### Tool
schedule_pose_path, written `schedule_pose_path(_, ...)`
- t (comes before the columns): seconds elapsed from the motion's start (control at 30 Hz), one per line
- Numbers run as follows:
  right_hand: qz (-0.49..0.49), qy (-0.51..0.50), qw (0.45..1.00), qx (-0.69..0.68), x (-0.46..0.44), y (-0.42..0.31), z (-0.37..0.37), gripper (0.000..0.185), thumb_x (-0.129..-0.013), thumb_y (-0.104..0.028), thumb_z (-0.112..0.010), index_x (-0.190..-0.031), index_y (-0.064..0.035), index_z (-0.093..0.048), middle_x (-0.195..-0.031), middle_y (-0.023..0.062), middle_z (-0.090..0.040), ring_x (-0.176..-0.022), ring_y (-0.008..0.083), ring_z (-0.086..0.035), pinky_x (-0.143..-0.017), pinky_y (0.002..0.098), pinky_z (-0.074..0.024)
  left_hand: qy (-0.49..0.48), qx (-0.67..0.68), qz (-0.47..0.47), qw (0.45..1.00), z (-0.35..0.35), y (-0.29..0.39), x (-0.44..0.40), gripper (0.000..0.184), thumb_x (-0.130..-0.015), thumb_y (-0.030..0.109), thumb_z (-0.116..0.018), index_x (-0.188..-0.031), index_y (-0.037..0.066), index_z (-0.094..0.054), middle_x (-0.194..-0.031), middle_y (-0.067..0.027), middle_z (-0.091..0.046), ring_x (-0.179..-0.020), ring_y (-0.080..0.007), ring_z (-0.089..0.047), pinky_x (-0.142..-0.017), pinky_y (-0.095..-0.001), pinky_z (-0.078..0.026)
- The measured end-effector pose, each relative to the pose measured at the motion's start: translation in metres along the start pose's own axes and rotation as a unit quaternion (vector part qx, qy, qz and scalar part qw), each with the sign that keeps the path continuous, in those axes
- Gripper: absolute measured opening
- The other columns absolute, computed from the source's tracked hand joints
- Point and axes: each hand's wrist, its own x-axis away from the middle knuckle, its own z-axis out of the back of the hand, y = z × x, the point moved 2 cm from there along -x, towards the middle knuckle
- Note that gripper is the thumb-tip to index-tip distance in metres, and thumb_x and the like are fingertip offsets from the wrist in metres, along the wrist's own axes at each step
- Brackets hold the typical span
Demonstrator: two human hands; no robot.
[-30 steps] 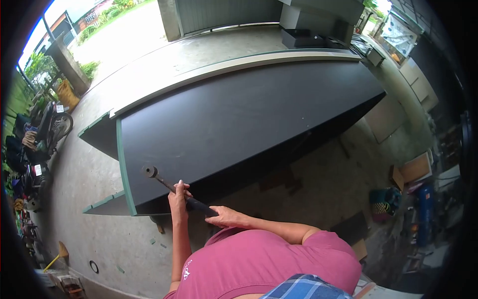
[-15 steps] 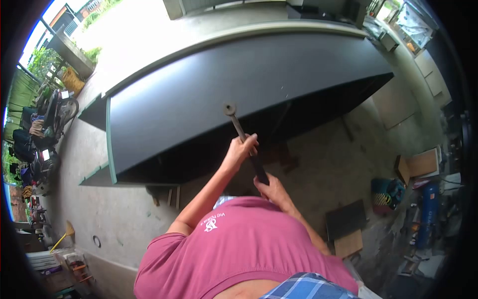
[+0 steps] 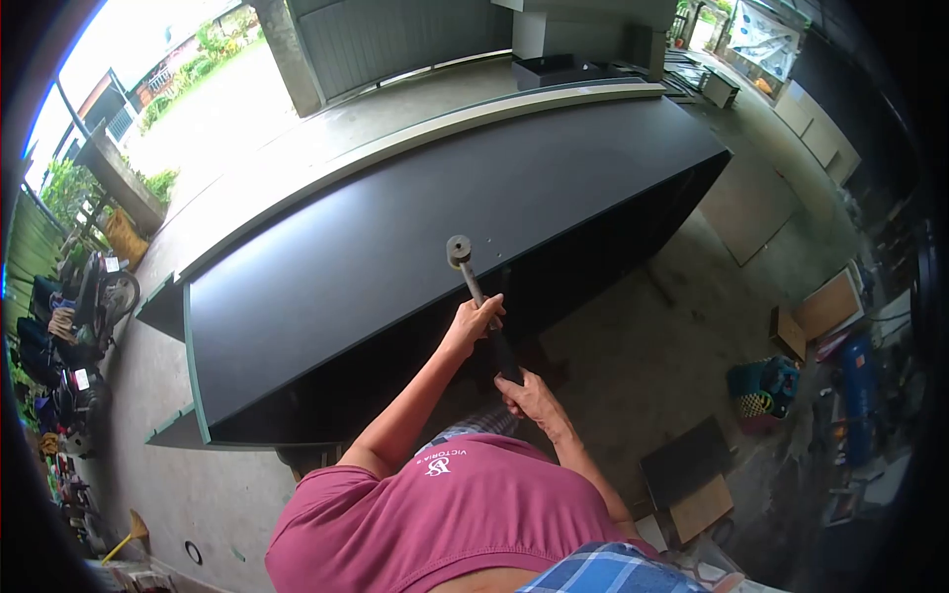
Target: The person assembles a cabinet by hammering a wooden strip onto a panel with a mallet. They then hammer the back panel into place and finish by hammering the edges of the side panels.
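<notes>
From my remote view, the round-headed tool (image 3: 505, 353) lies at frame centre, its long axis slanting up and leftward against the dark panel (image 3: 395, 232), my left hand (image 3: 478, 324) gripping it nearer the head, my right hand (image 3: 534, 398) closed around its lower end.

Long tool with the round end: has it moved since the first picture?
Yes. Judged against the dark panel, the long tool has moved towards the picture's right, away from the green edge and closer to the pale specks.

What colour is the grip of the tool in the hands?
The grip is black; the head view shows it.
</notes>
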Motion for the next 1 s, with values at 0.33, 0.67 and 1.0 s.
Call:
schedule_pose_path(0.33,-0.032,-0.075,0.989,0.125,-0.061,-0.029,0.079,0.033,-0.082,-0.034,-0.063,-0.093,-0.0043,-0.053,-0.060,-0.0026,-0.048,-0.048,0.0051,-0.045,-0.043,0.0207,-0.0348,0.101,0.040,0.074,0.991,-0.013,0.005,-0.041,0.043,-0.081,0.049,-0.058,-0.081,0.005,-0.063,-0.069,-0.0033,-0.058,-0.063,-0.0114,-0.052,-0.058,-0.0261,-0.040)
schedule_pose_path(0.67,0.048,-0.121,0.964,0.233,-0.094,-0.048,0.191,0.048,-0.079,-0.041,-0.063,-0.109,-0.0053,-0.056,-0.099,0.0135,-0.062,-0.096,0.0254,-0.060,-0.083,0.0355,-0.0447,0.084,0.051,0.064,0.993,-0.091,0.053,-0.082,0.038,-0.086,0.041,-0.058,-0.089,0.003,-0.060,-0.075,-0.0046,-0.060,-0.072,-0.0106,-0.057,-0.066,-0.0253,-0.044)
schedule_pose_path(1.0,0.056,0.051,0.997,0.004,-0.060,-0.011,0.354,0.026,-0.081,-0.025,-0.062,-0.098,-0.0066,-0.058,-0.085,0.0072,-0.063,-0.081,0.0162,-0.061,-0.073,0.0322,-0.0463,-0.381,-0.147,-0.062,0.911,-0.309,0.124,-0.179,0.030,-0.093,0.029,-0.049,-0.102,0.001,-0.055,-0.088,-0.0074,-0.064,-0.089,-0.0161,-0.060,-0.082,-0.0315,-0.046)
